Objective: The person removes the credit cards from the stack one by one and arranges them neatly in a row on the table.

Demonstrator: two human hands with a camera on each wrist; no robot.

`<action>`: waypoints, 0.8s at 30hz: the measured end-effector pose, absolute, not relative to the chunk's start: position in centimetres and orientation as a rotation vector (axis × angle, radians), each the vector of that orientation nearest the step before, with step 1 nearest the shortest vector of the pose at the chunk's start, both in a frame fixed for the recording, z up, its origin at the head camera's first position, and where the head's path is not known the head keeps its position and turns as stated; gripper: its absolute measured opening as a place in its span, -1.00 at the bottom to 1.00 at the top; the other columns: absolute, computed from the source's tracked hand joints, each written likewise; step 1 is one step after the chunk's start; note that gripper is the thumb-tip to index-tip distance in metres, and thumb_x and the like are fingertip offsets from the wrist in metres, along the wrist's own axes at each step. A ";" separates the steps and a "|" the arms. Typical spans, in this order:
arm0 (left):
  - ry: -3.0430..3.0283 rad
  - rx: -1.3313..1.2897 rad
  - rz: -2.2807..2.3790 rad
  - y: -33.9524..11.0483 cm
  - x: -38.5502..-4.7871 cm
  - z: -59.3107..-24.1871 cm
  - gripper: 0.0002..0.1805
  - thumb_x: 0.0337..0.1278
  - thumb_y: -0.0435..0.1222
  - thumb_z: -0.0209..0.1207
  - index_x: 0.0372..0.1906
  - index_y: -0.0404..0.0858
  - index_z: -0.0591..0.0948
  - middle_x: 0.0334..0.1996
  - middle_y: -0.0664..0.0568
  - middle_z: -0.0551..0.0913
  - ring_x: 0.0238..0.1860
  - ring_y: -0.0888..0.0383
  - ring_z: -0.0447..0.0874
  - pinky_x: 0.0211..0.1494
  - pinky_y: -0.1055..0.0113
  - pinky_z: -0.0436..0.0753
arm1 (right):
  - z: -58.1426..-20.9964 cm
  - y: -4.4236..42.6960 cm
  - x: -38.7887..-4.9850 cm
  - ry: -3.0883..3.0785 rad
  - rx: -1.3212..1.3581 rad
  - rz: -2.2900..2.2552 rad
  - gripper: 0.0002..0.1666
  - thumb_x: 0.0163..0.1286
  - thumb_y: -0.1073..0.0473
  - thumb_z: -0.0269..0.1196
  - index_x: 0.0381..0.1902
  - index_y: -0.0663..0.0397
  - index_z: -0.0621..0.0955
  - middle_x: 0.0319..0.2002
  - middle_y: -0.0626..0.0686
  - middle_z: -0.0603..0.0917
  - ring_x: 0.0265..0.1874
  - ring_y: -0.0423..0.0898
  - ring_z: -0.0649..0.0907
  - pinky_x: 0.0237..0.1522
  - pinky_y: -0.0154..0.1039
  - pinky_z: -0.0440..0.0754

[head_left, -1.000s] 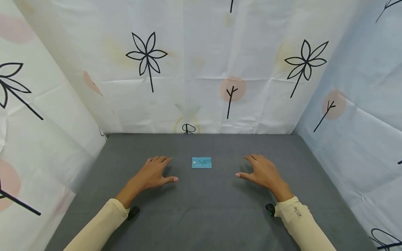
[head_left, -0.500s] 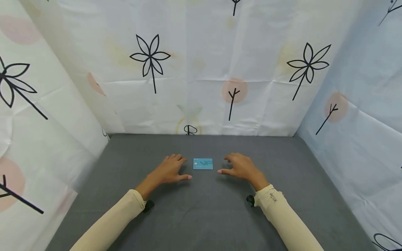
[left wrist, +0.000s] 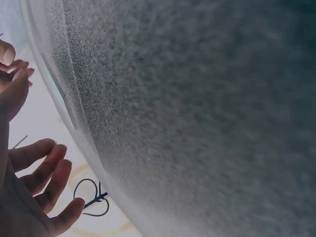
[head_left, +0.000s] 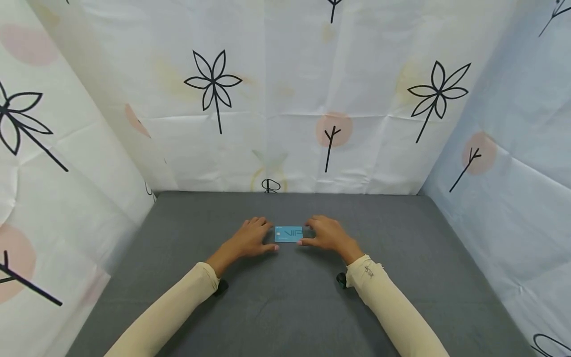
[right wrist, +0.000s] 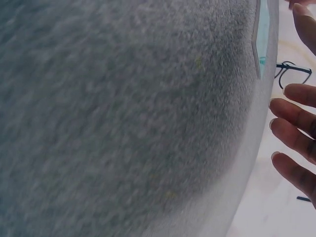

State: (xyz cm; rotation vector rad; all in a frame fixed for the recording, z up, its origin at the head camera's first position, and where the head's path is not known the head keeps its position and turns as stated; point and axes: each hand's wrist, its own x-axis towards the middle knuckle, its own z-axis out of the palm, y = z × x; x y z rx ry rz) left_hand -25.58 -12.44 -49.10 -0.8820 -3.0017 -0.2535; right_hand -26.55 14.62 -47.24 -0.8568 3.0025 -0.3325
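A blue bank card (head_left: 288, 234) printed with "VIP" lies flat on the grey table, near its far side. My left hand (head_left: 254, 237) is just left of the card, thumb and fingers spread apart. Mirroring it on the right, my right hand (head_left: 327, 234) has its thumb tip by the card's near right corner; whether it touches is unclear. In the left wrist view the fingers (left wrist: 54, 185) are loosely bent with nothing between them. The right wrist view shows the card (right wrist: 262, 34) edge-on, and the right fingers (right wrist: 296, 136) apart from it.
A grey cloth-covered table (head_left: 276, 307) spreads around the hands. White patterned fabric (head_left: 285, 99) hangs as a wall behind it, with more fabric walls on the left and right sides. Each wrist carries a small dark device (head_left: 341, 280) beneath the sleeve.
Both hands have moved inward from either side, now close to the card's left and right edges. The card has stayed in place on the table; the head view shifted slightly.
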 end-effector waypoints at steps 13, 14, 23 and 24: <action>-3.028 -0.911 -0.230 -11.3 -27.3 -49.8 -0.21 0.20 0.23 0.25 0.32 -0.24 0.50 0.16 -0.14 0.51 0.21 -0.10 0.46 0.22 -0.10 0.46 | -48.0 12.8 -28.3 2.979 -0.911 -0.286 -0.34 0.21 -0.34 0.40 -0.02 0.07 0.71 -0.16 0.01 0.66 -0.26 -0.13 0.60 -0.22 -0.12 0.60; -3.033 -0.910 -0.242 -11.3 -27.4 -49.8 -0.22 0.20 0.22 0.26 0.32 -0.24 0.50 0.16 -0.14 0.51 0.21 -0.11 0.46 0.23 -0.10 0.45 | -48.1 12.6 -28.4 2.977 -0.912 -0.278 -0.35 0.20 -0.34 0.40 -0.03 0.07 0.71 -0.18 0.01 0.65 -0.29 -0.14 0.57 -0.25 -0.14 0.58; -3.052 -0.932 -0.258 -10.8 -27.7 -49.8 -0.23 0.19 0.22 0.26 0.28 -0.26 0.53 0.12 -0.14 0.50 0.16 -0.10 0.47 0.21 -0.08 0.48 | -48.5 12.2 -28.5 2.965 -0.914 -0.278 -0.35 0.21 -0.32 0.41 0.00 0.09 0.70 -0.15 0.05 0.59 -0.27 -0.11 0.53 -0.29 -0.12 0.56; -3.056 -0.941 -0.251 -10.8 -27.7 -49.8 -0.23 0.19 0.22 0.26 0.29 -0.26 0.52 0.12 -0.14 0.50 0.15 -0.09 0.47 0.22 -0.07 0.48 | -48.6 12.2 -28.4 2.967 -0.918 -0.279 -0.35 0.21 -0.31 0.41 0.00 0.09 0.70 -0.15 0.05 0.58 -0.27 -0.11 0.52 -0.29 -0.12 0.55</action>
